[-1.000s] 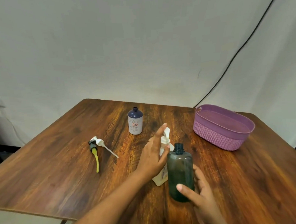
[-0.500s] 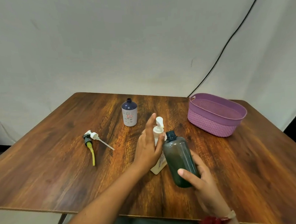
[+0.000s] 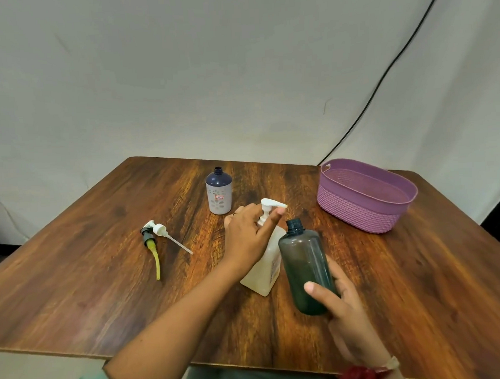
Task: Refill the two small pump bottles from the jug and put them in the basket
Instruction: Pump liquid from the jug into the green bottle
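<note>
On the wooden table (image 3: 103, 284), the purple woven basket (image 3: 357, 212) sits at the far right corner, its long axis running from rear left to front right, well apart from everything else. Near the middle the cream jug (image 3: 266, 271) stands on its base, its long axis upright and leaning slightly right in this view, its white pump spout (image 3: 272, 202) pointing right toward the basket. The left hand (image 3: 247, 236) grips the pump's neck, fingers curled round it, the forefinger stretched under the spout and hiding the collar. Just right of the jug, the dark green bottle (image 3: 304, 261) is tilted, its open neck pointing up and away and its base toward the person. The right hand (image 3: 345, 309) clasps its lower half, thumb across the front and fingers wrapped behind; whether its base touches the table cannot be told. Behind the left hand, the navy-and-white bottle (image 3: 219, 195) stands upright and uncapped. At the left two loose pumps lie side by side, touching at their heads — the white pump (image 3: 158, 229) with its clear tube pointing right, the dark pump (image 3: 147, 238) with its yellow tube pointing toward the near edge. The forearms are cut off at the bottom edge.
</note>
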